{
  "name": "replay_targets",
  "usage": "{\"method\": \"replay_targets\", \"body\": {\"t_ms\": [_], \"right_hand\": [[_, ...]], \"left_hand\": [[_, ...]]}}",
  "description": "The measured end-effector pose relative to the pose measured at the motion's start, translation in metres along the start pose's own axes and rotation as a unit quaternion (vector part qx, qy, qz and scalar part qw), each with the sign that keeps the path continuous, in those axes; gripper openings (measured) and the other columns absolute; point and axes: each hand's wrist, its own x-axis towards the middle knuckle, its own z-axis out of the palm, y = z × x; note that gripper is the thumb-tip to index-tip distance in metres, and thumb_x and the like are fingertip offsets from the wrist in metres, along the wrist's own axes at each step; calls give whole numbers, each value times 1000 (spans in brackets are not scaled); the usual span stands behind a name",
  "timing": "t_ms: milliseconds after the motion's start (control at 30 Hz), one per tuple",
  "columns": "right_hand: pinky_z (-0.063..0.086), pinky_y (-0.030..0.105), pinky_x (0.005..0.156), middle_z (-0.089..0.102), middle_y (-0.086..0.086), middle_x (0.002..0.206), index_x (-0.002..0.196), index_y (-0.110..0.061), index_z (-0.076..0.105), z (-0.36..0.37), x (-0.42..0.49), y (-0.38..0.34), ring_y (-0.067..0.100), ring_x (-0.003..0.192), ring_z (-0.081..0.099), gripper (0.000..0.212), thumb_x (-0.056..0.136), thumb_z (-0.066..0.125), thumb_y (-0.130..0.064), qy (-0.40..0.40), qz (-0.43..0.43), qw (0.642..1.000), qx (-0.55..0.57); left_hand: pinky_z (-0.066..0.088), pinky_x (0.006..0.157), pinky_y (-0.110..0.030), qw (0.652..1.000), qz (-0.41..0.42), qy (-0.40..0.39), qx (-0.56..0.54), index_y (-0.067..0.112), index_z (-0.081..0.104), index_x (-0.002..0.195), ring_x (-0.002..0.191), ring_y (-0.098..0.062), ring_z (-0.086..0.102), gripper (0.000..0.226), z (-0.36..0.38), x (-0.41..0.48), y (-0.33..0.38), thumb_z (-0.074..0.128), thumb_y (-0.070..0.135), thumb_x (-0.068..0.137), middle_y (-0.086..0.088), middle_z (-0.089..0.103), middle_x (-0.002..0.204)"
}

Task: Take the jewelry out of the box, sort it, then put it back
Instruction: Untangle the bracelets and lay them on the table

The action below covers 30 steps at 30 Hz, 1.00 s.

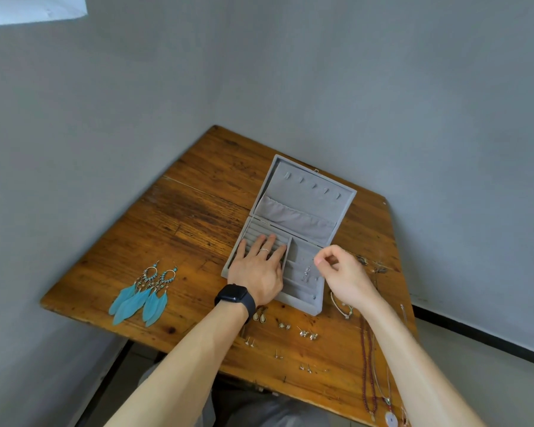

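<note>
Right fingertips (318, 261) pinched together over the box's right compartments; whether anything small sits in the pinch cannot be told. Left fingers (272, 241) spread flat, pressing the ring rolls (258, 231) in the left half of the jewelry box (316, 306), steadying it. One dangling earring (306, 273) already lodged in the right section. To seat a piece well: lower straight down, release only once inside the divider. Feather earrings (142, 291) near the table's (198, 186) left edge. Small studs (308, 334) along the near edge, necklaces (369, 365) at the near right corner. Open wood left of the box; tight room on the right side.
</note>
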Motion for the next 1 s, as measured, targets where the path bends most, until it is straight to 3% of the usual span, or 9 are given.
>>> {"method": "replay_targets", "body": {"t_ms": [233,367,467,533,633,733,800,933,1000], "right_hand": [[46,24,70,71,-19,92,97,-28,58,-10,-15,4,-3,81,66,11,103,49,-24,60,31,993,96],[48,25,69,71,-18,92,98,-24,59,-19,-30,-2,1,82,66,13,103,48,-20,84,32,988,128],[51,22,62,72,-16,92,98,-21,60,-27,-48,-9,4,83,66,13,103,48,-17,83,24,983,160],[51,20,63,72,-12,91,99,-18,60,-31,-63,-14,5,84,67,12,103,48,-15,75,20,980,185],[52,21,65,73,-7,91,100,-15,61,-33,-88,-19,8,86,67,12,104,49,-15,52,14,974,221],[53,23,68,73,-4,95,101,-16,61,-32,-112,-20,7,87,68,11,104,50,-17,30,5,972,232],[53,23,68,73,-3,93,102,-16,61,-29,-127,-17,8,86,68,11,104,50,-18,40,5,970,242],[55,22,68,73,-7,95,103,-15,61,-18,-154,-8,8,90,70,14,104,49,-20,94,13,957,276],[56,22,69,73,-10,97,104,-14,61,-9,-163,-4,8,92,71,15,105,48,-21,111,21,947,301]], "left_hand": [[-2,122,-46,1000,3,2,-9,34,17,158,154,-18,4,56,0,0,-2,26,42,104,4,10,167],[9,123,-42,993,-9,-2,-122,32,38,151,150,-17,20,50,-15,3,-2,43,34,101,3,29,162],[43,104,-30,958,-22,6,-286,28,48,144,129,-18,52,47,-38,-2,9,55,27,97,1,53,145],[44,95,-23,934,-11,-20,-357,33,47,144,123,-15,55,49,-54,-10,28,58,29,96,6,56,139],[40,98,-25,871,19,-137,-471,35,49,143,122,-8,54,49,-74,-26,57,60,31,95,12,59,133],[49,89,-19,858,74,-162,-482,30,71,114,98,-2,66,20,-81,-47,71,60,34,99,14,73,106],[54,80,-20,855,82,-139,-493,23,76,96,85,-8,70,17,-80,-63,73,61,32,99,6,75,88],[57,79,-26,841,36,-121,-527,15,74,92,83,-13,71,21,-74,-86,67,64,33,97,0,75,85],[54,70,-21,853,19,-110,-510,17,73,92,75,-6,69,20,-73,-93,63,63,34,97,2,74,81]]}}
